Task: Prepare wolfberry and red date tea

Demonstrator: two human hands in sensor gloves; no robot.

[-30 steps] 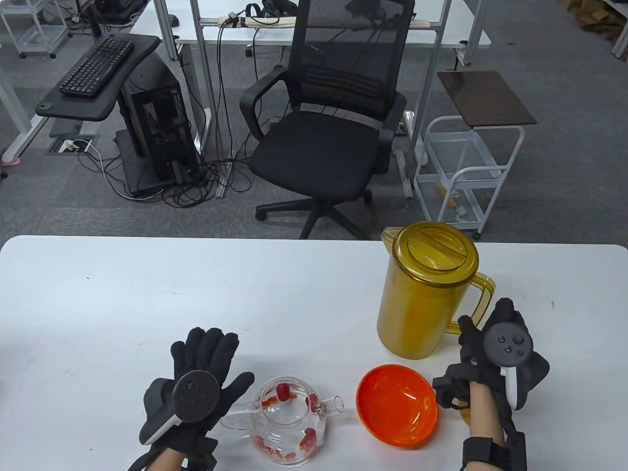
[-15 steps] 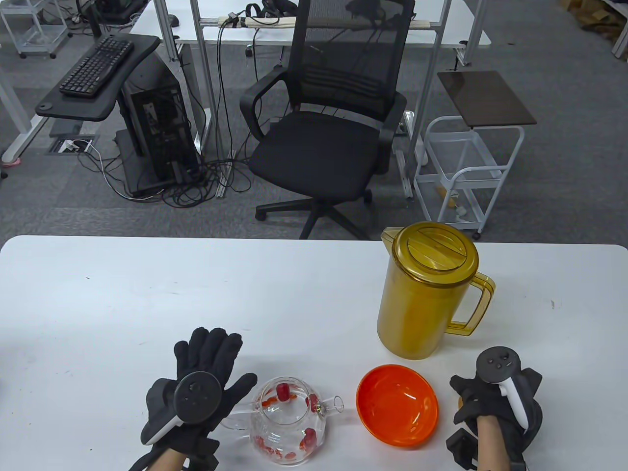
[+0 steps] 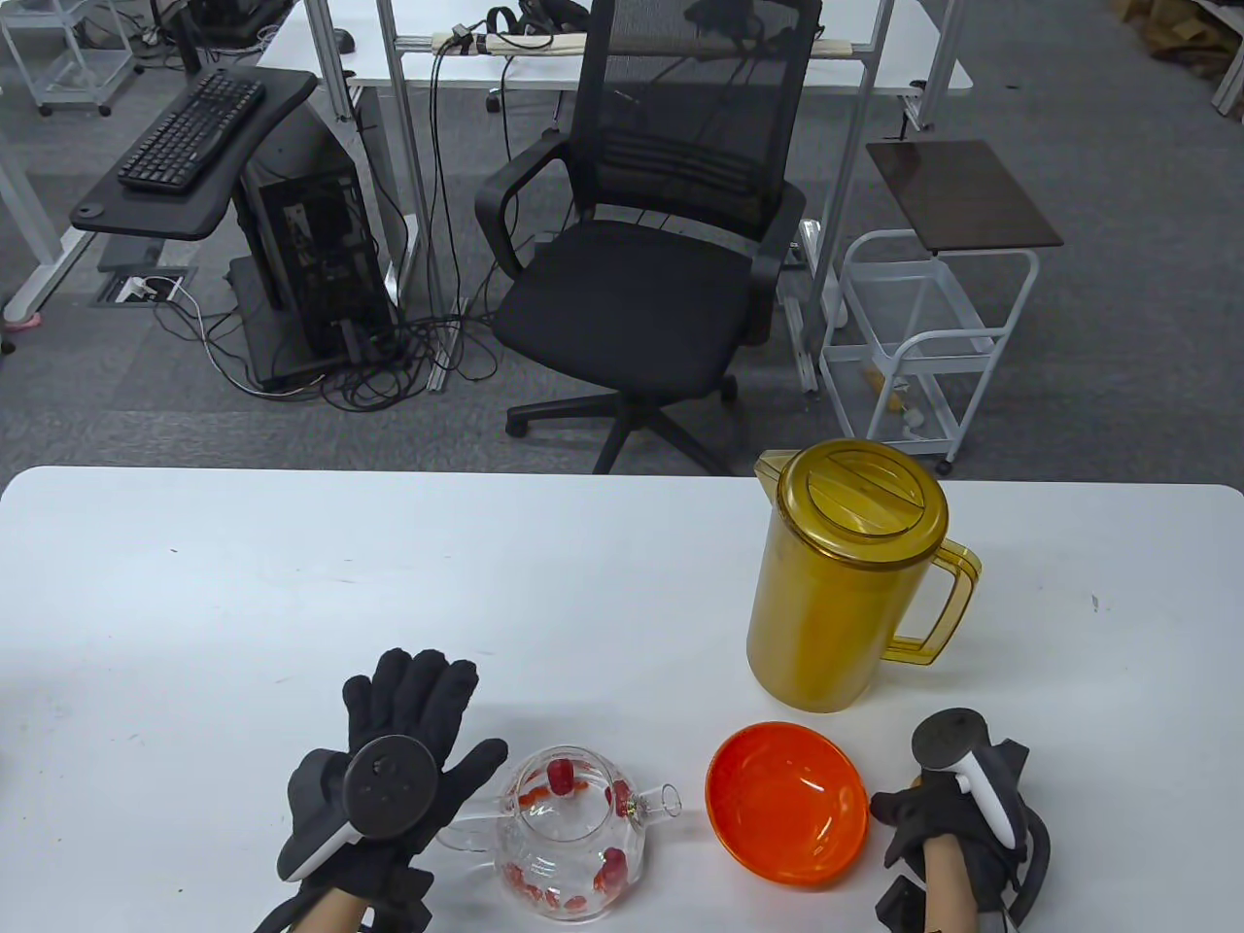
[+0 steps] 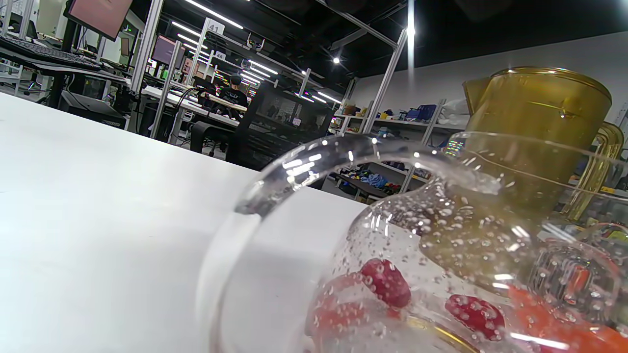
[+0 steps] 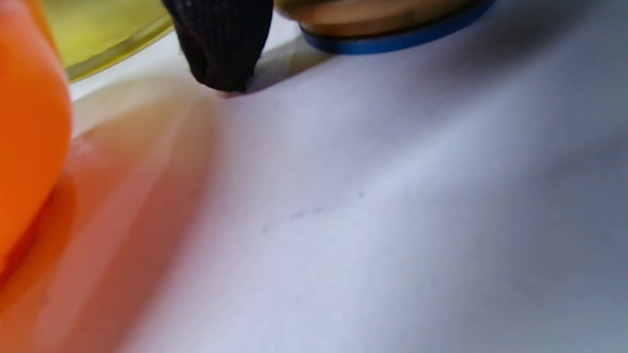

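Observation:
A glass teapot (image 3: 569, 836) holding water, red dates (image 3: 561, 775) and wolfberries stands near the table's front edge, lidless. My left hand (image 3: 413, 714) lies flat just left of it, fingers straight, thumb near the handle. The left wrist view shows the teapot (image 4: 441, 274) close up. The empty orange bowl (image 3: 785, 816) sits to its right, and the amber lidded pitcher (image 3: 841, 573) stands behind that. My right hand (image 3: 948, 821) curls down over a wooden lid with a blue ring (image 5: 387, 24), which lies on the table. One fingertip (image 5: 221, 54) touches the table at its rim.
The white table (image 3: 292, 583) stretches bare to the left and back. Beyond its far edge stand a black office chair (image 3: 651, 282) and a white wire cart (image 3: 923, 340). The bowl's side (image 5: 24, 147) is very close to my right hand.
My right hand has drawn back from the pitcher's handle towards the front edge and lowered over the lid beside the bowl. The left hand, teapot, bowl and pitcher have not moved.

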